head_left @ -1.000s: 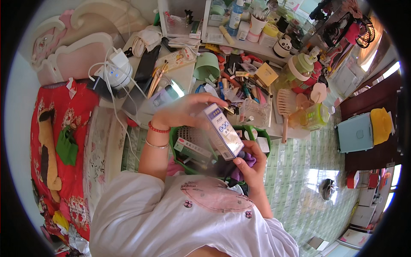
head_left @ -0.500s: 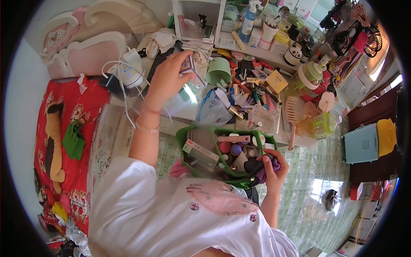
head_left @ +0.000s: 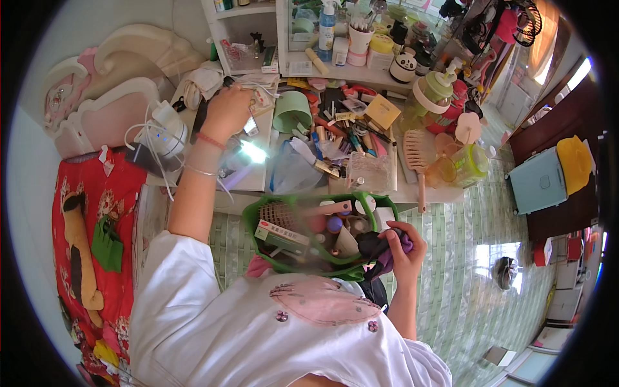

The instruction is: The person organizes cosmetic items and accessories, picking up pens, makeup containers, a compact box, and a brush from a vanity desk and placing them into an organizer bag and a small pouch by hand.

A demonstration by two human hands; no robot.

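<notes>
My left hand (head_left: 229, 113) reaches over the left part of the cluttered desk, its back turned up and its fingers curled. Beside its thumb shows the edge of a small thing (head_left: 250, 125), too covered to name. At the right end of an open green bag (head_left: 253, 248), my right hand (head_left: 407, 248) grips a bunched dark purple cloth (head_left: 385, 258). Inside the bag lie a white carton (head_left: 282, 236), a pink-handled brush (head_left: 327, 208) and several bottles, one with a purple cap (head_left: 334, 224).
Close to my left hand are a pale green cup (head_left: 292, 111), a clear plastic bag (head_left: 293, 169) and a white charger with cables (head_left: 166, 132). Cosmetics pile up on the desk beside a wide comb (head_left: 419, 155) and a green-capped bottle (head_left: 469, 162). A red-covered bed (head_left: 119, 187) stands left.
The view has shifted, so the desk appears farther left. My left hand has turned over and lowered; the small patterned box it held is now mostly hidden. My right hand keeps the cloth.
</notes>
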